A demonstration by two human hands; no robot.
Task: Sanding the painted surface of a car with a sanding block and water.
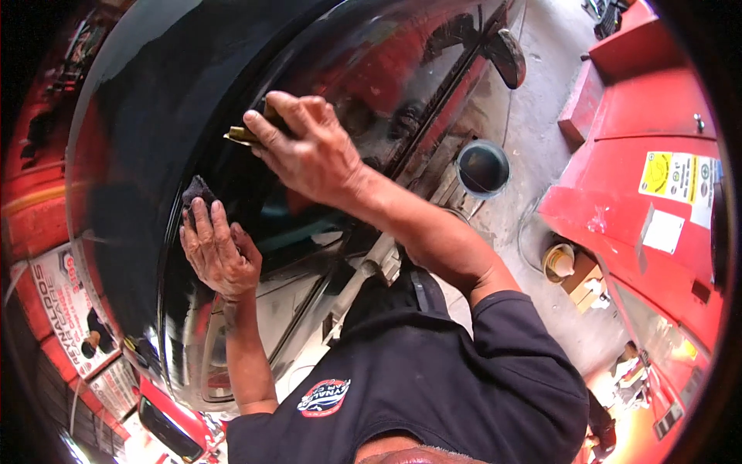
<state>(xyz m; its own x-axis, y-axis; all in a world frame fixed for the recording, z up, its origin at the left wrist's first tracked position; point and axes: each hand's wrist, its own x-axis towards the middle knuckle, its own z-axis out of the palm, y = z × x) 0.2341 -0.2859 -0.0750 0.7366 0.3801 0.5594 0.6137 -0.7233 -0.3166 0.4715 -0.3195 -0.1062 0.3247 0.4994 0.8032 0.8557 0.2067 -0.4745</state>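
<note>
A dark, glossy car body (139, 116) with curved panels fills the area in front of me and mirrors red shapes. My right hand (309, 147) is over the panel, its thumb and fingers closed on a folded gold-coloured sheet of sandpaper (241, 135). Lower and to the left, my left hand (220, 251) lies with its fingers together on a dark grey cloth (199, 190), pressing it to the bodywork beside a panel edge. Most of the cloth's underside and the sheet's far part are hidden by my fingers.
Right of the car, a bucket (483, 168) stands on the concrete floor (533, 116). A smaller yellowish container (558, 261) sits beside a cardboard box (585, 286). Red cabinets (626, 185) line the right side. At lower left are a red vehicle (170, 421) and a wall sign (69, 301).
</note>
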